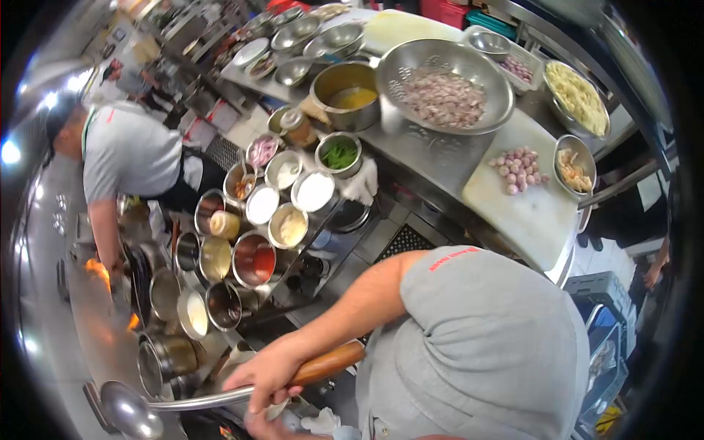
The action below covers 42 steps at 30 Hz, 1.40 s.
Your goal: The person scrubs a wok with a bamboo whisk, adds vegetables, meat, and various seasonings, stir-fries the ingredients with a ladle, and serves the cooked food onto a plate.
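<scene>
My right hand (273, 372) is closed around a steel ladle (209, 400) with a wooden handle end. The ladle's round bowl points left, over the stove side, and appears tilted face up. The wooden end reaches back toward my grey shirt. Below it, at the bottom edge, my left hand (273, 427) shows only in part, near a white cloth (321, 422); its fingers are mostly hidden. Beyond my hands stand steel pots of ingredients, among them a pot of red sauce (254, 260) and a pot of white liquid (194, 314).
A co-worker (132, 154) leans over the burners at left, where flames (97, 273) show. Along the counter are a colander (449, 88) of chopped shallots, a white cutting board (513, 213) with whole shallots, and a pot of yellow liquid (345, 95). A grey crate (603, 293) stands at right.
</scene>
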{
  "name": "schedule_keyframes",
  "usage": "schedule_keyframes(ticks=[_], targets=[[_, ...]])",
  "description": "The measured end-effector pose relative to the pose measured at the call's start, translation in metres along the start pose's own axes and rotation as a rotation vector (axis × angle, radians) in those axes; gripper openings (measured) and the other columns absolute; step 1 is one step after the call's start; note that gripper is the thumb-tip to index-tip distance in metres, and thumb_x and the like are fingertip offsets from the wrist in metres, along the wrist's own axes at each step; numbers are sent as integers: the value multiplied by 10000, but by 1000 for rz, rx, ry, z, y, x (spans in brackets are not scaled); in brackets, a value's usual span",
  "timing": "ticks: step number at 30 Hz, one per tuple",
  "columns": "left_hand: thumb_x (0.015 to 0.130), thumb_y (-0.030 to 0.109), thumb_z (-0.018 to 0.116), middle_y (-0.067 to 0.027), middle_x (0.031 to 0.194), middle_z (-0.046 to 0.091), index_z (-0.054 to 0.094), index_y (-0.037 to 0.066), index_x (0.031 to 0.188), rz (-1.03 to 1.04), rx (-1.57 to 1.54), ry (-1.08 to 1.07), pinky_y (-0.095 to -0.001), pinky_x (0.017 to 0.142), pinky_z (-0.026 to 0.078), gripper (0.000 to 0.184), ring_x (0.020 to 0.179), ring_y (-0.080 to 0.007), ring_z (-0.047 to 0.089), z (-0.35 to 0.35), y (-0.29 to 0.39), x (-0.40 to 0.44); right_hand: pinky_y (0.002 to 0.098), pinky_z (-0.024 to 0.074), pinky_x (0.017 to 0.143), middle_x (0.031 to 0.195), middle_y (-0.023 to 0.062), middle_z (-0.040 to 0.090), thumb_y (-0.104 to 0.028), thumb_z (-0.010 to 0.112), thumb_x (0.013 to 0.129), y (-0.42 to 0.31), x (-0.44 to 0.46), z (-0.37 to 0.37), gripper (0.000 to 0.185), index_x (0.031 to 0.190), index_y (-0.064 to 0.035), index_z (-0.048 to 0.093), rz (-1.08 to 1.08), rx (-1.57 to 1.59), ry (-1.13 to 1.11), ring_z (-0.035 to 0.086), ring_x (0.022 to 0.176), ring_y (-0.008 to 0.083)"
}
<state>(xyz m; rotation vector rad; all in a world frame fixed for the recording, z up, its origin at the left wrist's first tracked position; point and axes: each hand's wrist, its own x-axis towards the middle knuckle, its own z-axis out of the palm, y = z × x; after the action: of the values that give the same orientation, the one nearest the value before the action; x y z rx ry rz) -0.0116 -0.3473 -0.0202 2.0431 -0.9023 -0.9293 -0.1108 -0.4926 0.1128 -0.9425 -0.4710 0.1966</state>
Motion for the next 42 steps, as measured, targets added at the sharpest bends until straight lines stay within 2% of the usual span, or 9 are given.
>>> schedule_keyframes(ticks=[4,9,23,31,33,34,36,37,42], targets=[[858,98,581,-36,862,595,595,58,1005,-5,-211,-344,-259,467,379,152,565,-128,517,153,97,44,225,355,282,580,-1,370,-44,567,869,-7,-123,27,315,1135,-12,402,-30,153,36,380,388,58],[835,62,606,-32,738,596,604,44,942,-96,-713,-923,-224,439,427,109,527,-109,529,372,206,42,217,363,292,585,-23,373,-70,552,896,-36,-233,68,504,1333,-29,305,45,187,191,380,403,45],[893,74,556,-99,863,601,522,23,968,-101,-861,-1030,-280,590,569,96,701,-192,627,619,356,-24,194,376,308,738,-12,456,-129,546,936,-61,-355,146,680,1489,-76,154,-140,111,606,399,418,15],[946,224,590,-123,1074,620,540,31,1138,-9,-608,-1584,-297,757,518,277,893,-171,626,511,272,-4,191,343,311,667,-28,404,-130,565,915,-62,-359,140,654,1451,-27,205,-166,160,657,364,435,19],[888,194,645,-85,1007,629,578,27,1097,-127,-519,-1402,-307,837,503,276,933,-185,631,414,246,0,184,330,312,671,-37,401,-114,563,912,-54,-360,123,619,1433,-23,240,-88,159,707,349,431,18],[874,174,655,-98,1070,619,574,27,1140,504,-529,-1283,-314,851,501,315,979,-192,620,364,239,6,181,324,312,672,-41,399,-106,561,911,-54,-356,114,603,1424,-21,258,-28,157,703,342,429,17],[844,130,669,-124,1211,569,543,29,1225,584,-545,-997,-348,905,482,414,1088,-219,579,269,187,10,173,329,312,672,-42,403,-88,558,907,-64,-344,102,556,1404,-23,318,27,259,659,346,415,8],[827,107,673,-137,1289,529,517,30,1266,97,-680,-918,-376,946,466,473,1152,-239,549,232,157,5,170,335,311,674,-40,406,-84,557,907,-67,-335,95,540,1397,-24,338,42,309,635,348,410,5],[872,183,657,-156,1358,484,366,24,1381,318,-1002,-356,-423,1019,399,608,1221,-257,489,130,176,-49,175,358,306,660,-27,409,-109,530,924,-52,-262,35,390,1291,-28,428,180,372,479,368,413,16]])
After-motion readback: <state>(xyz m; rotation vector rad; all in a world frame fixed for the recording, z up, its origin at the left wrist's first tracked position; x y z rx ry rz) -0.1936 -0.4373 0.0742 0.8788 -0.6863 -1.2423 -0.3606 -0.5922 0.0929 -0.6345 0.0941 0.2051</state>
